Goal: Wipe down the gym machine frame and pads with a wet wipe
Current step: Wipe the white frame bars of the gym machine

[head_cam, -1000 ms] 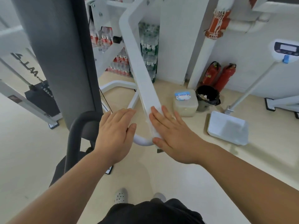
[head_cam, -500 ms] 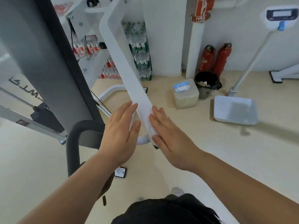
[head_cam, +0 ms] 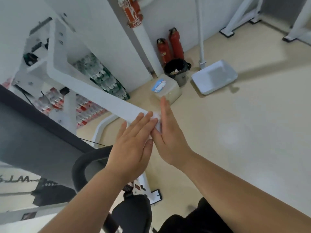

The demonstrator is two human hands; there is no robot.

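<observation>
Frame bar is flanked by left hand and right hand, both hands laid flat with fingers straight; wet wipe is pressed against the bar between them.

Between left hand and right hand, frame bar running off left; just beyond the latter, wipe box, bin behind it, tray rightward.

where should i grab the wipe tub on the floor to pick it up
Take the wipe tub by two opposite side walls, just under the lid, coming straight down from above. It stands upright on the floor, lid up, and its flat, boxy sides suit a spanning grip. The black bin stands close behind it, so reach in from the near side.
</observation>
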